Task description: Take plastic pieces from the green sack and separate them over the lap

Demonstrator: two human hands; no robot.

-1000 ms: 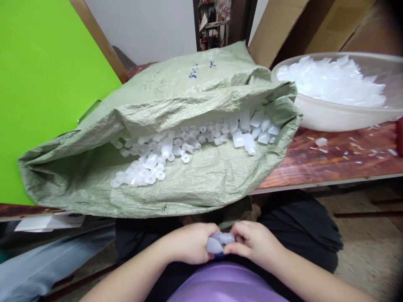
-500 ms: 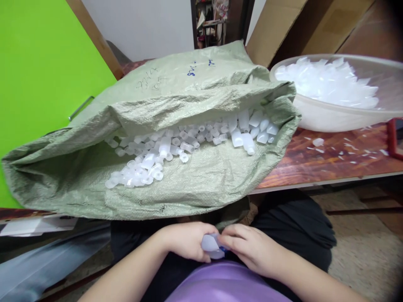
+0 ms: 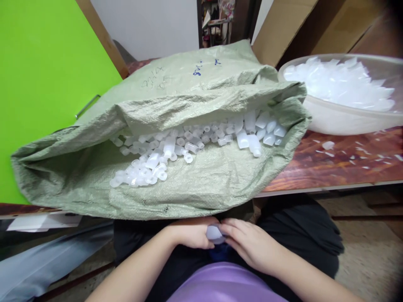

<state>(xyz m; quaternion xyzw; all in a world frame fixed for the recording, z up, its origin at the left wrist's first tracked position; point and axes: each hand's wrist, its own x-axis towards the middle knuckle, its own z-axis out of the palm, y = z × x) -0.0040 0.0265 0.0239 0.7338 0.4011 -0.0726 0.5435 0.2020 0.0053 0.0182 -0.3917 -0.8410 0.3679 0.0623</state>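
Close to my body, over my lap, my left hand is closed around a translucent whitish plastic tube. From the other side my right hand has its bent fingers against the tube's right end, gripping it. A dark blue object shows just below the tube, partly covered, its kind unclear. Directly beyond both hands lies a pale green woven sack, its mouth gaping towards me. Inside are many translucent plastic tubes with short necks, loosely heaped.
A translucent bowl piled with white plastic pieces stands on the wood-patterned table at right. White scraps are scattered before it. A bright green panel stands at left, cardboard at the back right.
Both hands have moved slightly towards the sack with the tube between them. More of the blue object shows beneath. The whole view has shifted a little, so the table things appear farther right.
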